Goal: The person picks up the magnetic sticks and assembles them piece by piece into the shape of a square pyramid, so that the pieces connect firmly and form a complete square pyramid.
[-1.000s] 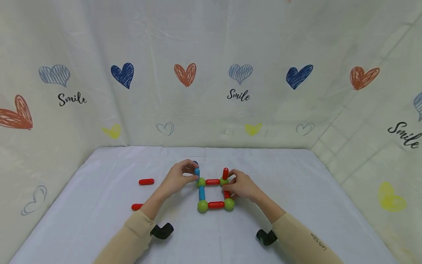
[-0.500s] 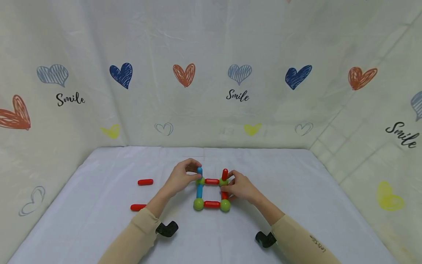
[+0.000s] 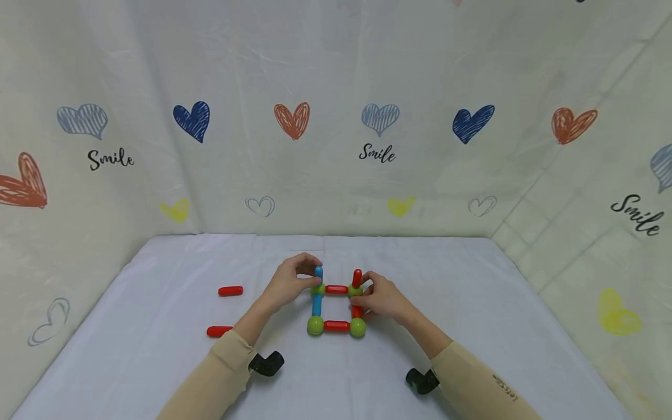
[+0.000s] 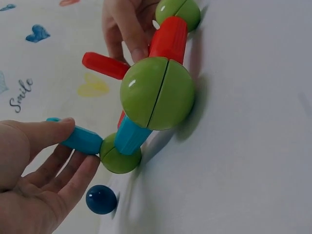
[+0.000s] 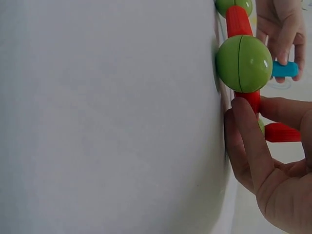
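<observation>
A square frame of green balls and rods lies on the white table. Its near-left ball point(image 3: 315, 325) joins a blue side rod point(image 3: 317, 305) and a red front rod point(image 3: 336, 326). On the far-left ball point(image 4: 120, 155) stands a blue rod point(image 4: 83, 140), pinched by my left hand point(image 3: 289, 283) between thumb and fingers. My right hand point(image 3: 385, 297) holds the frame's red right side rod point(image 5: 249, 101) near the far-right ball point(image 3: 355, 290). From that ball rises an upright red rod point(image 3: 357, 277), beside the fingers.
Two loose red rods, a farther one point(image 3: 230, 290) and a nearer one point(image 3: 219, 331), lie left of the frame; my left forearm partly covers the nearer. A dark blue ball point(image 4: 101, 199) sits beyond my left hand. A heart-printed curtain point(image 3: 336, 175) hangs behind the table.
My left hand has moved slightly right, and the blue rod it pinches now stands straighter on its ball. The frame's near side has swung left, squaring it. The right hand has barely shifted.
</observation>
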A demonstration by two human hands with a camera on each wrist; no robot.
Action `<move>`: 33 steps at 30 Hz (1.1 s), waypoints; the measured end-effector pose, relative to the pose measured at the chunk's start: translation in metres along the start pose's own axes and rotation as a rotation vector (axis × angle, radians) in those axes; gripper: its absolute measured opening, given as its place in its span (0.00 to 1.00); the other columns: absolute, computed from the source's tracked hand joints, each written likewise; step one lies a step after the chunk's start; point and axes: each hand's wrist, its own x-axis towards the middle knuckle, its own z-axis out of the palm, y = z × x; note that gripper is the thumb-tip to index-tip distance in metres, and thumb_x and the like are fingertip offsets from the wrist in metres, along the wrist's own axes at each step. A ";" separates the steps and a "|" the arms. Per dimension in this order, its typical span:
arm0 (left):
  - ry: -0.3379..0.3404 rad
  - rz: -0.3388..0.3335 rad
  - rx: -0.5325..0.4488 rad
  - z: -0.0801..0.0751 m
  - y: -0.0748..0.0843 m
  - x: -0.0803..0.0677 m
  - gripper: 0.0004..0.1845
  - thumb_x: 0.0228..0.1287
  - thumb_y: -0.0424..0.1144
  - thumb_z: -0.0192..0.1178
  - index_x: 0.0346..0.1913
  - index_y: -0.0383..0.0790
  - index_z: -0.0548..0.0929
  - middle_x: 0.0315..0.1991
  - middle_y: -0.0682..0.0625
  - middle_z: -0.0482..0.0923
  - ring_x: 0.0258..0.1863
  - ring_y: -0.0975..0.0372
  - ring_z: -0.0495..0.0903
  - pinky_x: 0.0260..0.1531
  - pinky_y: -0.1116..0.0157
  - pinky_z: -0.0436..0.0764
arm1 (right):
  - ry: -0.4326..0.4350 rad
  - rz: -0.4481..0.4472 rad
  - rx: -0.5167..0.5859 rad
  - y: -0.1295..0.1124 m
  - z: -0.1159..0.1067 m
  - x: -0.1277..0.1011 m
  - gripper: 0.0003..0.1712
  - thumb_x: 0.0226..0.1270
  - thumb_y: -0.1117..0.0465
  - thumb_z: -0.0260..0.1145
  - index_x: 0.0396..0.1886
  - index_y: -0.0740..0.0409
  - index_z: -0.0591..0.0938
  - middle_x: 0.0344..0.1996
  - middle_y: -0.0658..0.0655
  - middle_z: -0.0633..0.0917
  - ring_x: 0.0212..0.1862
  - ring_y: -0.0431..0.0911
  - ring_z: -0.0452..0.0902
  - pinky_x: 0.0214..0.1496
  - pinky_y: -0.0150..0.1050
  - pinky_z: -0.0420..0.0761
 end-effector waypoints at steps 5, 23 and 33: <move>0.002 0.003 -0.001 -0.001 -0.003 -0.002 0.19 0.66 0.34 0.71 0.58 0.42 0.81 0.49 0.54 0.84 0.51 0.57 0.83 0.55 0.53 0.81 | 0.020 -0.009 -0.054 -0.001 -0.004 0.001 0.30 0.63 0.54 0.77 0.59 0.58 0.74 0.36 0.57 0.83 0.33 0.47 0.84 0.37 0.40 0.87; -0.042 -0.062 0.059 -0.023 -0.005 -0.030 0.22 0.65 0.32 0.71 0.60 0.41 0.78 0.52 0.44 0.82 0.50 0.56 0.82 0.50 0.58 0.84 | 0.026 -0.060 -0.065 -0.005 -0.007 0.006 0.18 0.68 0.63 0.72 0.56 0.62 0.83 0.45 0.59 0.82 0.33 0.47 0.83 0.39 0.40 0.86; -0.181 -0.027 0.102 -0.038 -0.004 -0.052 0.21 0.66 0.33 0.71 0.60 0.36 0.78 0.52 0.42 0.81 0.50 0.54 0.81 0.51 0.59 0.83 | 0.037 -0.037 -0.084 -0.002 -0.011 0.001 0.18 0.66 0.60 0.74 0.52 0.60 0.83 0.41 0.58 0.82 0.33 0.47 0.82 0.39 0.39 0.86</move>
